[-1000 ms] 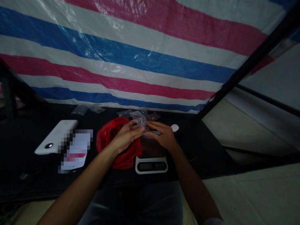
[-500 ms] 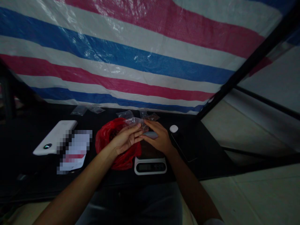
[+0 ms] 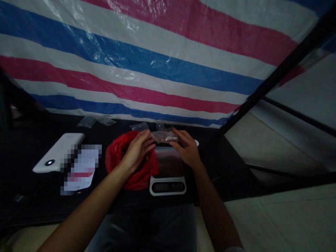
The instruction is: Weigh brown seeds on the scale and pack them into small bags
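Note:
My left hand [image 3: 137,149] and my right hand [image 3: 187,148] together hold a small clear plastic bag [image 3: 165,136] with dark contents, stretched between their fingertips. They hold it above the far edge of a small digital scale [image 3: 168,174] with a steel platform. A red plastic bag [image 3: 123,161] lies open on the black table [image 3: 39,196], under my left hand and left of the scale.
A white power bank [image 3: 57,152] and a white paper [image 3: 81,168] lie at the left. Several clear small bags [image 3: 90,121] lie along the table's far edge by the striped tarp [image 3: 147,63]. A small white object [image 3: 196,142] sits behind my right hand. Tiled floor [image 3: 275,217] is at the right.
Both hands have moved apart and a little away from me, so the small clear bag now lies stretched sideways between them over the scale's far edge.

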### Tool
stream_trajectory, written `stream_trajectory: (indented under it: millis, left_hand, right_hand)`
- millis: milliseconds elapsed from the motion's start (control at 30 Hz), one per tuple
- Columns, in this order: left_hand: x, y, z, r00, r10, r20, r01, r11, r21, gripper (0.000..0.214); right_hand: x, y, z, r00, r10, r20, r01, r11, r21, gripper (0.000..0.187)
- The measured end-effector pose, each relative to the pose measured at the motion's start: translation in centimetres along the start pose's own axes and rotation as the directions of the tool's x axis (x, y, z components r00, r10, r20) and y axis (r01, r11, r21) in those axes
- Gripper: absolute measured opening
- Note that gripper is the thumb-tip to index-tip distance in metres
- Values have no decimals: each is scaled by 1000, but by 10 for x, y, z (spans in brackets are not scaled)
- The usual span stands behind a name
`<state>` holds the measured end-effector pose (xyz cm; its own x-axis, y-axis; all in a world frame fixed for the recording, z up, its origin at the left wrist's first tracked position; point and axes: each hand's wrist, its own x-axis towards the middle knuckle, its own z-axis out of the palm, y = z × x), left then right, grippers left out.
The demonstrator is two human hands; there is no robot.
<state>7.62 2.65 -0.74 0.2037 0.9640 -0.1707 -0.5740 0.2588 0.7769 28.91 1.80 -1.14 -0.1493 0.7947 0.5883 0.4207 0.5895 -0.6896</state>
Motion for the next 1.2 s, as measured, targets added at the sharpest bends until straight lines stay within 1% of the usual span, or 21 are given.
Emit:
stream_trajectory:
  millis: [33,100,167,233,300,433,500,567,633,700,733,767,800,867,967,1100,1200]
  left_hand:
    - [1,1,-1,998,61,-35,-60,998,27,40]
    - [2,2,-2,991,124,-58,-119,990,72,47]
    - [1,1,-3,991,124,-42,-119,987,107,48]
    - [0,0,-3,993,114,-12,-111,982,151,47]
    - [-1,-2,-3,993,118,31,-121,970,213,45]
    - [-3,-3,-2,983,145,116,-176,924,340,41]
    - [-4,-4,0,976,156,153,-203,906,371,40]
    - [-6,-6,2,962,177,209,-248,885,393,40]
    - [-7,-9,4,933,227,279,-336,827,451,45]
    - [-9,-11,4,896,293,333,-436,726,533,51]
    - [-9,-13,4,884,317,345,-466,676,571,50]
    - [-9,-14,4,880,327,345,-475,643,600,48]
    - [-10,-14,3,884,324,337,-467,632,618,43]
    - [-9,-16,2,903,291,317,-430,648,628,38]
    - [-8,-16,0,914,278,295,-405,664,629,39]
    - [-8,-15,-1,902,299,310,-431,622,654,37]
    - [-7,-14,-1,903,302,306,-430,632,645,36]
  right_hand:
    - [1,1,-5,999,40,17,-41,998,41,48]
    - [2,2,-13,991,90,95,-99,991,90,46]
    - [2,1,-17,976,94,197,-111,991,77,43]
    - [1,-1,-17,965,76,253,-85,996,26,42]
    - [1,-3,-16,970,42,238,-38,999,-18,43]
    - [1,-7,-14,994,-33,104,40,997,-64,46]
    - [2,-8,-14,997,-39,61,43,997,-68,45]
    - [3,-8,-12,999,-25,27,26,999,-43,37]
    - [3,-7,-9,1000,8,7,-8,1000,8,29]
    - [2,-6,-5,998,61,19,-62,996,56,26]
    - [2,-5,-2,995,91,35,-93,992,79,27]
    - [1,-4,0,991,119,57,-124,987,104,29]
    - [1,-3,2,986,143,83,-153,979,132,31]
    - [1,-2,4,978,166,129,-189,963,192,31]
    - [2,-4,2,974,157,162,-193,953,234,26]
    - [3,-6,-3,973,152,171,-184,965,187,24]
    - [2,-7,-4,966,183,181,-210,967,145,25]
